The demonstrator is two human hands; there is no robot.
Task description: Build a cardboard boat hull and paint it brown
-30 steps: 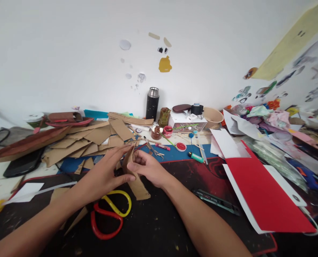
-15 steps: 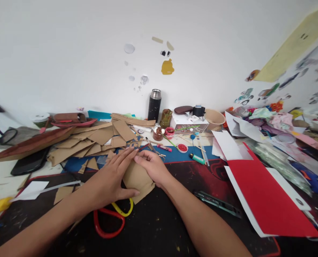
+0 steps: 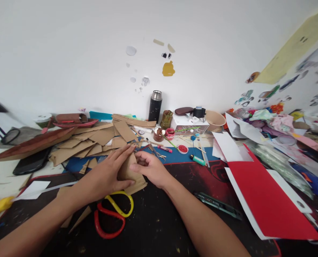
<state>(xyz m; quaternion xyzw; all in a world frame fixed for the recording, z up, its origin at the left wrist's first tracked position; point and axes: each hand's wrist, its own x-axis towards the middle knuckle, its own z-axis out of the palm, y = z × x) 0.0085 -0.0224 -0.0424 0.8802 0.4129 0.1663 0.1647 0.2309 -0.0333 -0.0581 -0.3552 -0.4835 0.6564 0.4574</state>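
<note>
Between my hands is a piece of brown cardboard (image 3: 130, 170), tilted and bent along its length. My left hand (image 3: 113, 169) grips it from the left, thumb low on the near face and fingers over its top edge. My right hand (image 3: 150, 168) pinches its right side, thumb in front and curled fingers behind. Part of the piece is hidden by my left hand. Just nearer to me lie scissors with one red and one yellow handle (image 3: 126, 205); their blades are hidden under my left hand and arm.
Cardboard scraps (image 3: 94, 141) are heaped at the back left beside a long boat-shaped piece (image 3: 33, 142). A utility knife (image 3: 219, 206) lies right of my right forearm, near red paper (image 3: 268, 200). Behind stand a black flask (image 3: 155, 107), paint pots (image 3: 170, 134) and a green glue stick (image 3: 197, 160).
The cardboard has turned more upright and shifted slightly left, and its bend shows more. My right thumb has moved down its face. More of the yellow scissor handle is visible.
</note>
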